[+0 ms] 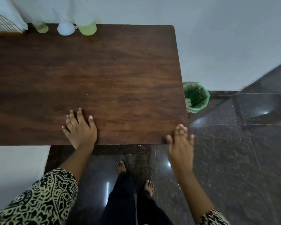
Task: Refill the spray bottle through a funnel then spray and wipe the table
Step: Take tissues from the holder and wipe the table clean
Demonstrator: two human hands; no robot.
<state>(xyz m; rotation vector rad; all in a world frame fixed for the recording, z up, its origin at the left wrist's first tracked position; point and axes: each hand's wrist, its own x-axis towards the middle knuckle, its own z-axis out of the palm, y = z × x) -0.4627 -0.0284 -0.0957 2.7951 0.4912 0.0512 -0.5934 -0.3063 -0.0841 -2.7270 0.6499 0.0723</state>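
— What are your fingers doing?

— My left hand (80, 129) lies palm down on the table (120, 70) close to its near edge, fingers (79, 113) straight and spread wide, holding nothing. My right hand (181, 143) is at the near right corner, fingers straight and close together, also holding nothing. It is blurred, so I cannot tell whether it touches the corner.

— And the things for the refill?

— All at the far edge, well away from both hands. A smaller bottle (41, 27) of clear plastic with yellowish liquid, a white funnel (65, 29) standing mouth down with a small loop at its side, and just beside it a larger bottle (87, 29) with pale green liquid. Their tops are washed out, so I cannot tell which one carries the sprayer.

— What is the table like?

— Dark brown wood-grain top, smooth and matte, rectangular with rounded corners. A wire rack (2, 22) leans at the far left.

— The room?

— A plain pale wall (217, 38) behind the table and to its right. The floor (234, 151) is dark speckled polished stone tile, catching glints of light. A bin (195, 97) with a green liner stands beside the table's right edge. My sleeve (39, 200) is black-and-cream patterned cloth, and my bare feet (121, 167) are on the tile.
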